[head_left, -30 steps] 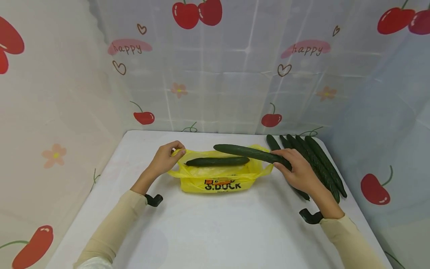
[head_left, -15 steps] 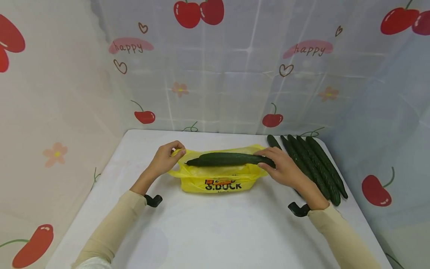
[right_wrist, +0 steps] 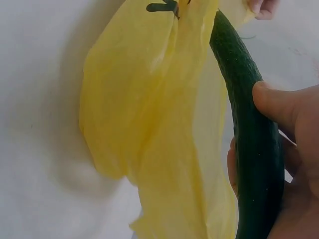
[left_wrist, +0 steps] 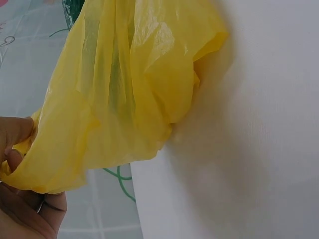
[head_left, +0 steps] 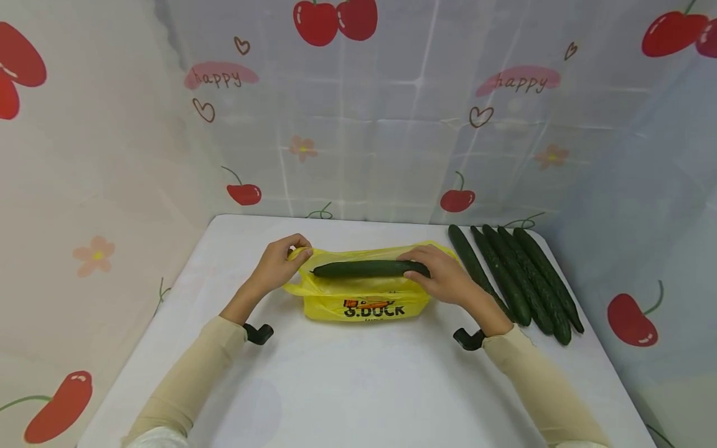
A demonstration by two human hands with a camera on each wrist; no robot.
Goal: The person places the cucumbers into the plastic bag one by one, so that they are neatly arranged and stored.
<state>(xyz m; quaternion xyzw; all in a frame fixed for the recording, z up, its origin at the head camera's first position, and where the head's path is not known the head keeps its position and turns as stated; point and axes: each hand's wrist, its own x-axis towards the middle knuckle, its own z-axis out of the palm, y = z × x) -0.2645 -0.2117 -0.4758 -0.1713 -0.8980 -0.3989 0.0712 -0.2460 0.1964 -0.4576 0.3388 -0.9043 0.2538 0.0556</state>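
Observation:
A yellow plastic bag (head_left: 325,306) with duck-brand lettering lies open on the white table. My left hand (head_left: 278,264) pinches the bag's left rim between thumb and fingers; the left wrist view shows the thin film (left_wrist: 154,64) stretched from that hand (left_wrist: 32,211). With my right hand (head_left: 442,277) I grip a dark green cucumber (head_left: 358,269) near its right end, lengthwise over the bag's mouth. In the right wrist view the thumb of the right hand (right_wrist: 289,109) presses along the cucumber (right_wrist: 254,144), its far end beside the yellow film. Any cucumber beneath is hidden.
Several more cucumbers (head_left: 521,280) lie side by side at the table's right, just beyond my right forearm. A printed curtain (head_left: 364,162) hangs behind the white table (head_left: 336,379) and along its sides. Each wrist carries a black camera mount (head_left: 469,340).
My right hand has carried the cucumber leftward and down from the bag's right side to over its mouth. It now covers the cucumber seen inside earlier. My left hand keeps its hold.

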